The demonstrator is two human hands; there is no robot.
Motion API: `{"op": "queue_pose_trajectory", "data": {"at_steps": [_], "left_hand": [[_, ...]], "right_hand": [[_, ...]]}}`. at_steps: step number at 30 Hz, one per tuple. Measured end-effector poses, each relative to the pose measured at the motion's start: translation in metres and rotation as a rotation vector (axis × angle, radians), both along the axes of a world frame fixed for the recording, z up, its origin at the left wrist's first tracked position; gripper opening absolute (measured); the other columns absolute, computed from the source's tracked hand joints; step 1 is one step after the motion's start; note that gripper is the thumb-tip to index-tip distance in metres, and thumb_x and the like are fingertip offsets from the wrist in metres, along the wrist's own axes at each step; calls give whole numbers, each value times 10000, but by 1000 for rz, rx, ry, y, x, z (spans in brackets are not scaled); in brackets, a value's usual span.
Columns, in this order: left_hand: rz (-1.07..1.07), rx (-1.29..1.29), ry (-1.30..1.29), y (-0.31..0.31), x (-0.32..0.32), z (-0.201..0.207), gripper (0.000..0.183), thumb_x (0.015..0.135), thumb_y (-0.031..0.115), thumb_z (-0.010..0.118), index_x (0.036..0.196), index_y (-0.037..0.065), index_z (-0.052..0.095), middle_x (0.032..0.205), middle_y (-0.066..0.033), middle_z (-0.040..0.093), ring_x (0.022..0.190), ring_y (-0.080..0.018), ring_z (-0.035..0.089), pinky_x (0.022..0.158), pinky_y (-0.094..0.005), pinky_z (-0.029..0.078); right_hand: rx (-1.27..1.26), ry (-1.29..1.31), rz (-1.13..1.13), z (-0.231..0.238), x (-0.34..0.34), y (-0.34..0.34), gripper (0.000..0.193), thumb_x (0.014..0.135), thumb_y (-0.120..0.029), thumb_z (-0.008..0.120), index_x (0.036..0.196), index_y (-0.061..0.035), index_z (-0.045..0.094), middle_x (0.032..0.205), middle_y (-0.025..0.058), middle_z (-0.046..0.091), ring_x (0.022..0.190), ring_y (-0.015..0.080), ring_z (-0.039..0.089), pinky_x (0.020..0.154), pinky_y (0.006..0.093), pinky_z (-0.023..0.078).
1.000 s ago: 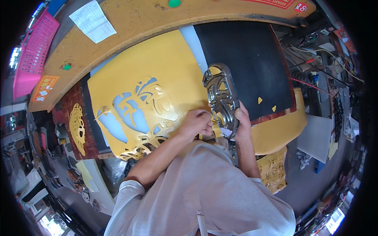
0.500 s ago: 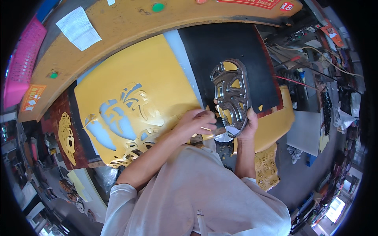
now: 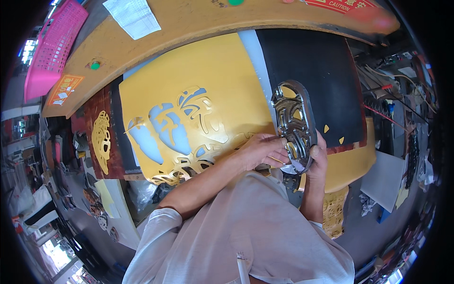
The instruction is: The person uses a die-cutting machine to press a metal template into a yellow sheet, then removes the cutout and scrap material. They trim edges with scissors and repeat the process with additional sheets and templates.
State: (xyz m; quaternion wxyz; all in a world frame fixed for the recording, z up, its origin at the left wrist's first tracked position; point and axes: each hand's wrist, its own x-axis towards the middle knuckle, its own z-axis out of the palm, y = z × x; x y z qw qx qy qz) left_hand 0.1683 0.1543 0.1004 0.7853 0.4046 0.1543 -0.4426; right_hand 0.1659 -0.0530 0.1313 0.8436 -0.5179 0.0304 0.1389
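My right hand [image 3: 318,155] grips the lower right side of a metal cutting die [image 3: 294,122], a long rounded frame with curved inner blades. It is held tilted over the near edge of the black mat [image 3: 309,57]. Yellow shows in some of its openings. At the die's lower left edge is my left hand [image 3: 265,150], its fingers curled in toward the blades; what they hold is hidden. Left of the hands lies a yellow sheet [image 3: 217,61] with several curved shapes cut out of it. Two small yellow scraps, one a triangular piece [image 3: 326,128], rest on the mat.
An orange-yellow machine beam [image 3: 189,31] crosses the far side, with a paper sheet [image 3: 134,18] on it. A pink basket [image 3: 54,49] stands far left. A cut yellow piece [image 3: 101,142] lies at the left. More yellow sheet [image 3: 352,163] hangs at the near right.
The scene has shifted rightward in view. A second small yellow scrap now lies on the mat. My left fingers have come closer to the die's lower edge; my right hand still grips the die.
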Motion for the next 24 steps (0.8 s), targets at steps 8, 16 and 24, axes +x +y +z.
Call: {"op": "queue_pose_trajectory", "data": {"at_steps": [8, 16, 24], "left_hand": [[-11, 102, -82, 3, -2, 9, 444, 1096, 360, 629, 1225, -64, 657, 1103, -214, 744, 991, -291, 777, 889, -398, 664], [21, 203, 1, 1, 3, 21, 384, 1050, 275, 617, 1196, -75, 672, 1083, -223, 745, 960, -298, 776, 880, -391, 663], [122, 192, 19, 3, -3, 13, 295, 1011, 203, 614, 1090, -75, 672, 1037, -219, 738, 938, -317, 780, 866, -418, 668]], "right_hand": [[-25, -84, 88, -3, 6, 1, 865, 823, -442, 809, 1464, 94, 583, 1417, 184, 655, 1223, 243, 683, 1079, 352, 512], [-94, -57, 82, 5, 6, 7, 841, 812, -412, 789, 1446, 108, 601, 1502, 203, 577, 1337, 265, 590, 1142, 359, 421], [8, -35, 82, -9, 9, 13, 869, 846, -474, 790, 1467, 94, 570, 1383, 192, 662, 1176, 227, 682, 1006, 326, 531]]}}
